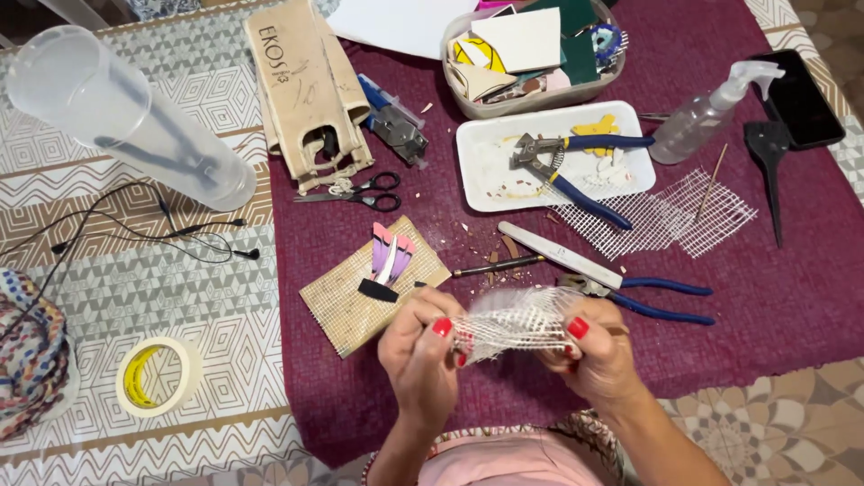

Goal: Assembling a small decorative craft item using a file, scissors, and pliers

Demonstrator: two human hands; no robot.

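Both hands pinch one piece of white mesh [513, 326], held up just above the near edge of the dark red cloth [774, 306]. The left hand [418, 346] has fingers curled tight, thumb pressing the mesh's left end. The right hand [598, 351] grips the other end, thumb on top. Blue-handled pliers [648, 297] and a nail file [558, 255] lie just beyond

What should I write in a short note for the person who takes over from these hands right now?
Left hand and right hand: both grip one piece of white mesh between them, above the maroon cloth.
Nearby: a woven mat with pink and white pieces, blue-handled nippers, a nail file, and more mesh beside the white tray.
Done: pieces lie on the mat.
Left: mesh not yet laid down.
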